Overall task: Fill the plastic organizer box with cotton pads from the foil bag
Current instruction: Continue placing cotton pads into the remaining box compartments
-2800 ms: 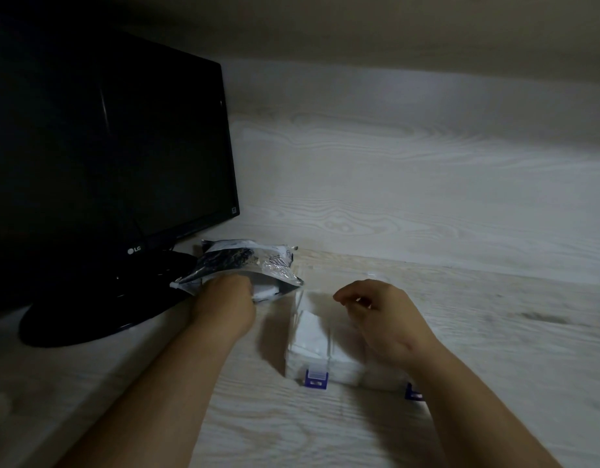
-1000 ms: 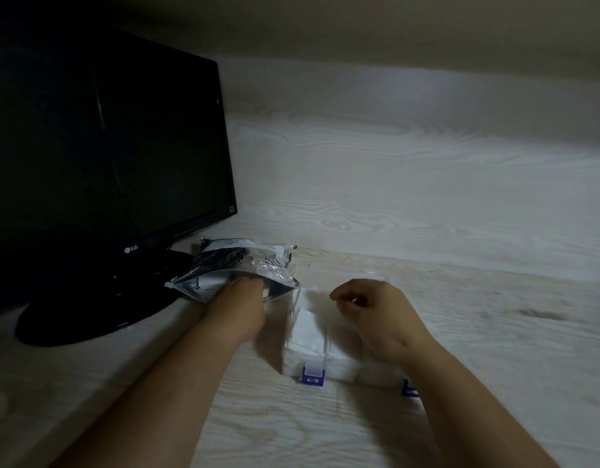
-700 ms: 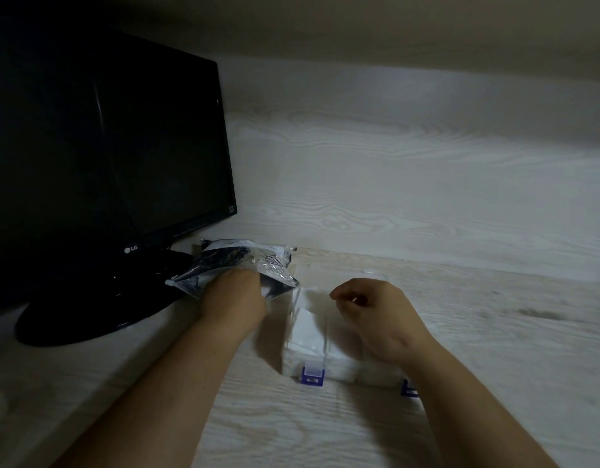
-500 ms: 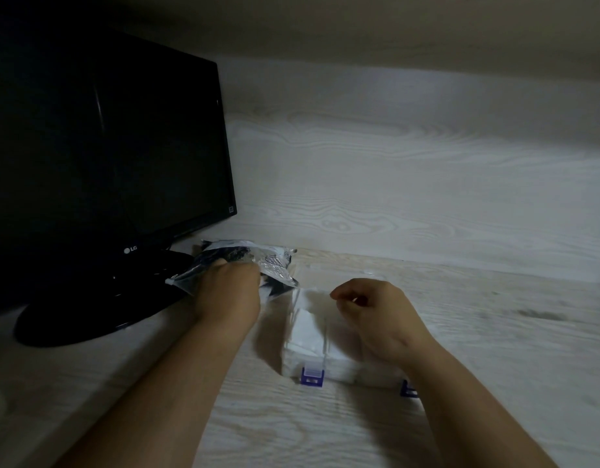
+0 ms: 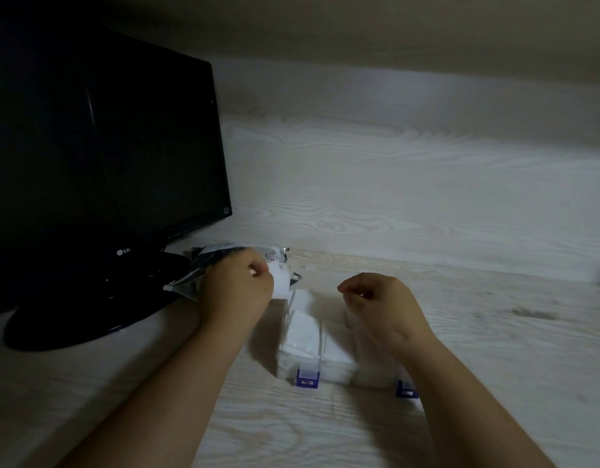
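The clear plastic organizer box [image 5: 329, 363] with blue latches stands on the desk between my forearms, its left compartments holding white cotton pads [image 5: 302, 336]. The foil bag [image 5: 204, 265] lies behind it by the monitor base. My left hand [image 5: 236, 292] grips a stack of white cotton pads [image 5: 281, 282] just outside the bag's mouth, above the box's far left corner. My right hand [image 5: 379, 305] hovers over the box's right half with fingers curled; nothing shows in it. The right compartments are hidden under that hand.
A black LG monitor [image 5: 99, 157] on a round base [image 5: 89, 315] fills the left side, close behind the foil bag. A pale wood wall rises at the back. Light wood desk [image 5: 494, 366] extends to the right of the box.
My left hand has come out of the foil bag holding a stack of pads and moved right toward the box. My right hand has stayed over the box.
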A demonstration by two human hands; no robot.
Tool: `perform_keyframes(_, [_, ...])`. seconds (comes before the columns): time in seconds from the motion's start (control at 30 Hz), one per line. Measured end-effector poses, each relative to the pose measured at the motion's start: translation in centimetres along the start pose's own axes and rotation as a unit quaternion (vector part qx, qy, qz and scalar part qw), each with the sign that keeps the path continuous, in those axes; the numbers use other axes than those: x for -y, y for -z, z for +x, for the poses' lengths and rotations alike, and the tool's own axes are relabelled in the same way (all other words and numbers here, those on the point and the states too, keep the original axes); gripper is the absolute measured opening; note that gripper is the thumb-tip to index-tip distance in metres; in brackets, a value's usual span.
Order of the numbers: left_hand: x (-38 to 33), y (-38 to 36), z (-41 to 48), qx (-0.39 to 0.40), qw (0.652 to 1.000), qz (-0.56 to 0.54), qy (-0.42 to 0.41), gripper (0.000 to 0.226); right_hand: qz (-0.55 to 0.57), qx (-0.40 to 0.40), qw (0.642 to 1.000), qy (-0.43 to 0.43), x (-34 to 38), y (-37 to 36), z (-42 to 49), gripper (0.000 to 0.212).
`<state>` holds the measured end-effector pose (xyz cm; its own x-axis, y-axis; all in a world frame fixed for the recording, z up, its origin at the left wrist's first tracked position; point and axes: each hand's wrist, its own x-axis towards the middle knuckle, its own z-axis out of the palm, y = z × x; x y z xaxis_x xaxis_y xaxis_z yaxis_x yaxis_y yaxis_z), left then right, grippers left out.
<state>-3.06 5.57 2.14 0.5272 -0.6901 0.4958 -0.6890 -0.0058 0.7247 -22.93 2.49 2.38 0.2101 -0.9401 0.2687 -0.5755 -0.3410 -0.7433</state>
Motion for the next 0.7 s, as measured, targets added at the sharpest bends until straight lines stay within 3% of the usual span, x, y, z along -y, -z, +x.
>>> perform_keyframes(0.23, [-0.3, -0.2, 0.4, 0.076, 0.970, -0.214, 0.090, 0.025, 0.046, -0.010, 0.999, -0.011, 0.1, -0.3, 0.0, 0.011])
perform_keyframes(0.37, [-1.2, -0.2, -0.2, 0.119, 0.941, -0.302, 0.098, 0.023, 0.160, -0.007, 0.986, -0.035, 0.6, -0.7, -0.2, 0.005])
perform_keyframes(0.5, [-1.6, -0.7, -0.6, 0.162, 0.934, -0.310, 0.068, 0.019, 0.265, 0.011, 0.962, -0.058, 1.3, -0.5, -0.4, 0.020])
perform_keyframes(0.7, [-1.8, -1.1, -1.1, 0.219, 0.925, -0.307, 0.042, 0.020, 0.255, -0.046, 0.965, -0.039, 1.3, -0.4, -0.4, 0.007])
